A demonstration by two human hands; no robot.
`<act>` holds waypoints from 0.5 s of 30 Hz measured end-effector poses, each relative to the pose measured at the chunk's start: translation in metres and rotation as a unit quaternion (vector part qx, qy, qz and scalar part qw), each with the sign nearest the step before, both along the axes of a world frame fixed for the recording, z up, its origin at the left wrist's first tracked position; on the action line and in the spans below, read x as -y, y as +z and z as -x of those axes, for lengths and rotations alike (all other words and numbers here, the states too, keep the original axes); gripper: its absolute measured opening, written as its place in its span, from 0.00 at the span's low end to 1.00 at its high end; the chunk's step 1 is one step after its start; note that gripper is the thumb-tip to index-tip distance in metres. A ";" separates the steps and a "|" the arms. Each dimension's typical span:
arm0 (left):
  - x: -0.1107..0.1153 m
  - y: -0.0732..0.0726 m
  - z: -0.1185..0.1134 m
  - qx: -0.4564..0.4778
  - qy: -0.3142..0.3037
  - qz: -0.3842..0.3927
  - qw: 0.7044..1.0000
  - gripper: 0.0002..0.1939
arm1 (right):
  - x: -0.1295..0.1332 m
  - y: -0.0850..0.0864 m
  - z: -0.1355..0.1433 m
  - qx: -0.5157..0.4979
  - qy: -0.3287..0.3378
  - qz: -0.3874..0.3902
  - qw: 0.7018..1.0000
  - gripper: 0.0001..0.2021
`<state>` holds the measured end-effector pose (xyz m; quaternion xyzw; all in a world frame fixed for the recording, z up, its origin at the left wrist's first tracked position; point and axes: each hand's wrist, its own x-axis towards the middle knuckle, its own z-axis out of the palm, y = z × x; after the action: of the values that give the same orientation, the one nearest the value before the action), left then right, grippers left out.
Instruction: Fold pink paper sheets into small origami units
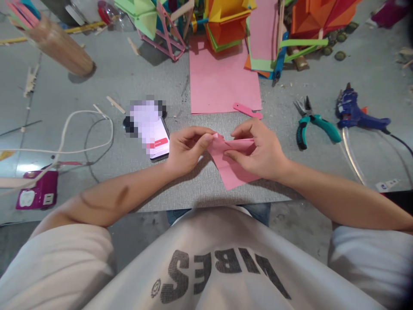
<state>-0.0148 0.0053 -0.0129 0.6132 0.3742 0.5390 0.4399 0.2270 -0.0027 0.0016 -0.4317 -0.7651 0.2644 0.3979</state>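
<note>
A folded piece of pink paper (230,170) is held between both hands just above the table's front edge. My left hand (189,148) pinches its upper left corner between thumb and fingers. On the right, my right hand (263,148) grips the folded upper edge, thumb in front and fingers behind. The paper's lower part hangs toward me. Behind the hands lies a pink sheet (222,86), with a pink-handled cutter (247,110) across its front edge. A phone (159,140) with its screen lit lies beside my left hand.
Teal pliers (318,125) and a blue glue gun (361,114) lie to the right. Folded paper models (226,21) stand at the back. To the left are a wooden holder (61,47), a white cable (64,129) and a purple box (38,189).
</note>
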 end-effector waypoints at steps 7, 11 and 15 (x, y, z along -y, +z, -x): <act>0.004 0.002 -0.002 -0.020 0.024 0.000 1.000 0.23 | 0.001 -0.001 0.003 -0.004 0.026 0.029 0.999 0.18; -0.001 0.002 0.000 0.038 0.013 0.024 0.999 0.24 | 0.001 -0.001 0.003 0.004 0.042 0.037 0.998 0.18; -0.006 0.003 0.005 -0.005 -0.129 0.073 0.989 0.30 | -0.001 0.000 0.000 0.021 0.032 0.021 0.999 0.19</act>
<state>-0.0194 0.0112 -0.0100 0.6254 0.3324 0.4461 0.5471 0.2271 -0.0016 0.0016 -0.4206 -0.7809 0.2843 0.3640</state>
